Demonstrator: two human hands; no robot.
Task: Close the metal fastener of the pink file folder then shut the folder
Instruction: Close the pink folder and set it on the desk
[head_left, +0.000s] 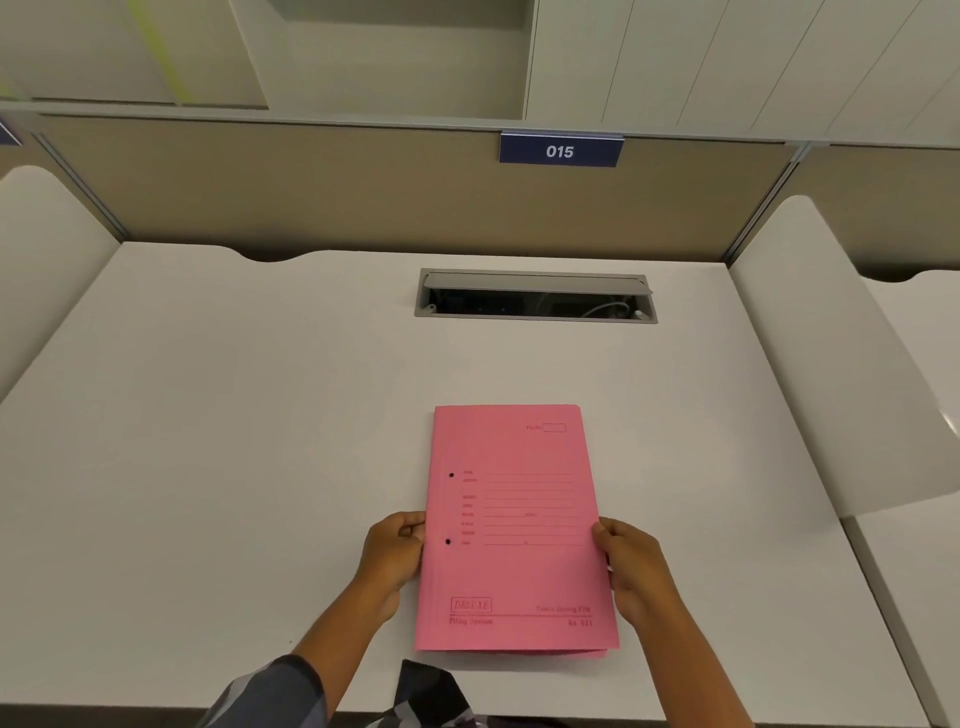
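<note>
The pink file folder (514, 530) lies shut on the white desk (234, 441), front cover up, with printed lines and two punched holes near its left edge. The metal fastener is hidden inside. My left hand (392, 558) grips the folder's left edge, thumb on the cover. On the right edge, my right hand (631, 569) holds the folder the same way. The lower right corner of the cover sits slightly raised, showing a second layer beneath.
A grey cable box (535, 296) with its lid open is set into the desk behind the folder. White side dividers (852, 374) flank the desk. A beige back partition carries a blue sign (560, 150) reading 015.
</note>
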